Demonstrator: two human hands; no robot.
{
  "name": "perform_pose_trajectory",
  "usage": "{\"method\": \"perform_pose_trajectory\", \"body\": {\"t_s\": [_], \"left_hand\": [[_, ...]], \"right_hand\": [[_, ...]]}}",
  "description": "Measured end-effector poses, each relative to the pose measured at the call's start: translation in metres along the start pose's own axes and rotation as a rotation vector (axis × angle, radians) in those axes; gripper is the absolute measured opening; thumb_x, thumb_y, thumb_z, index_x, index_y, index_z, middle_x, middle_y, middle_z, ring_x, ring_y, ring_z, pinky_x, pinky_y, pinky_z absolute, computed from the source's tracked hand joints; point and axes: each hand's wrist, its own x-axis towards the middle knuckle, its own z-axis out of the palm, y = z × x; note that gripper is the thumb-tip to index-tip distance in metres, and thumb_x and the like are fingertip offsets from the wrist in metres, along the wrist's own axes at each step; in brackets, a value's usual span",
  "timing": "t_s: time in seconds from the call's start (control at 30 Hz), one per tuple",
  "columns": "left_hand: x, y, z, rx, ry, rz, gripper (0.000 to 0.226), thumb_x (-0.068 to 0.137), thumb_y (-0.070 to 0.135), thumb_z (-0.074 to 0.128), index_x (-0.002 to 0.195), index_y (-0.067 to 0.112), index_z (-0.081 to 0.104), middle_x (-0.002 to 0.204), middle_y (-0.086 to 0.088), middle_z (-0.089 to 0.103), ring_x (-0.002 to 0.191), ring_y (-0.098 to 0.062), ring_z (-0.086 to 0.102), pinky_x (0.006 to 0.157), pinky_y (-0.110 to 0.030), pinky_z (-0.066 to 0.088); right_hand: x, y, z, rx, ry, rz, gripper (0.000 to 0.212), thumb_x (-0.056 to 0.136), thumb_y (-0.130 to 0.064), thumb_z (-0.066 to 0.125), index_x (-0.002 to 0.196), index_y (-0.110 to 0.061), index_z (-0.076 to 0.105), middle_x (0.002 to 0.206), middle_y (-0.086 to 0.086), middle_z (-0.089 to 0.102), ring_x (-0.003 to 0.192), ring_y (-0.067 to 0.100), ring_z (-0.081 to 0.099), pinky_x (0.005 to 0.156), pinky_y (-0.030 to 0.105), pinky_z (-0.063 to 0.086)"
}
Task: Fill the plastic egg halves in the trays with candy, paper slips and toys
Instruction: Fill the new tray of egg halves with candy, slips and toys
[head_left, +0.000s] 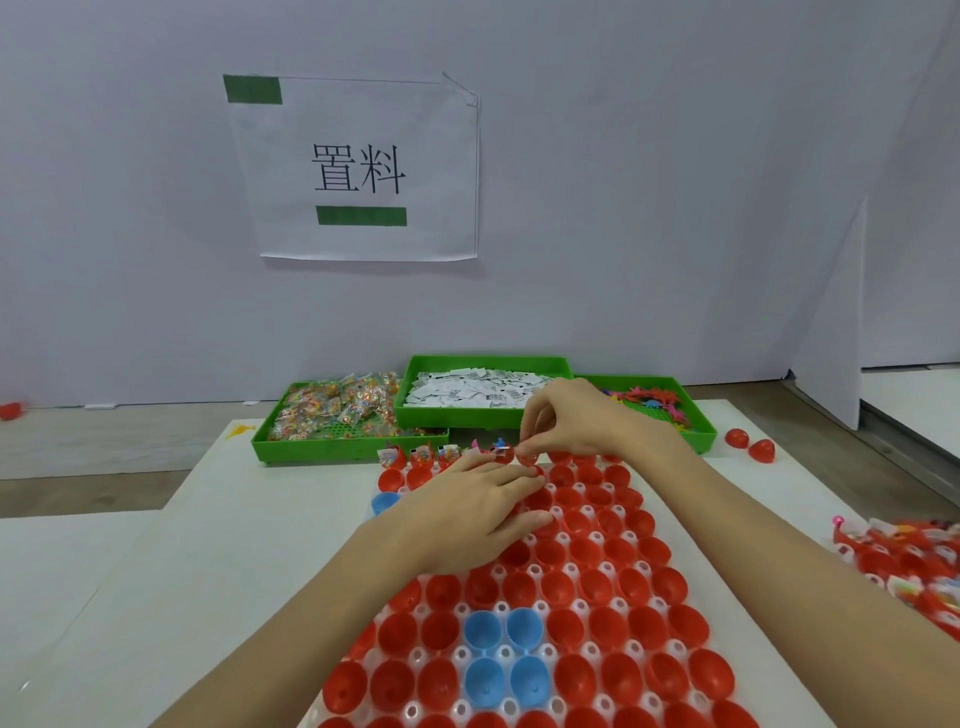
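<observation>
Tons of glossy red egg halves fill the clear tray; left hand rests flat on it, right hand pinches something tiny at its far edge.

My left hand lies flat, fingers straight, on the red egg halves in the clear tray. My right hand sits over the far row, fingertips pinching something small at a red half; what it is, I can't tell. Four blue halves cluster near me. The far-left cups already hold candy and toys. Beyond: green bins of candy, paper slips and toys. A paper sign hangs on the wall.
</observation>
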Motion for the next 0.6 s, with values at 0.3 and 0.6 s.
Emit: {"method": "perform_pose_trajectory", "body": {"t_s": [0.3,0.6], "left_hand": [[-0.02,-0.077,-0.004,-0.204,0.581,-0.414,0.027,0.107,0.024,0.049,0.122,0.01,0.066,0.118,-0.004,0.067,0.112,-0.02,0.061,0.101,-0.034,0.048],[-0.044,-0.157,0.017,-0.123,0.156,-0.498,0.033,0.107,0.031,0.052,0.136,0.018,0.062,0.134,-0.004,0.066,0.114,-0.02,0.062,0.093,-0.03,0.048]], "right_hand": [[-0.053,0.019,0.007,0.446,0.467,-0.015,0.017,0.1,-0.029,0.063,0.092,-0.023,0.078,0.081,-0.014,0.076,0.075,-0.005,0.068,0.07,0.01,0.049],[-0.068,0.03,0.022,0.628,0.522,-0.022,0.019,0.101,-0.016,0.061,0.093,-0.014,0.078,0.078,-0.004,0.077,0.075,0.006,0.072,0.072,0.012,0.052]]}}
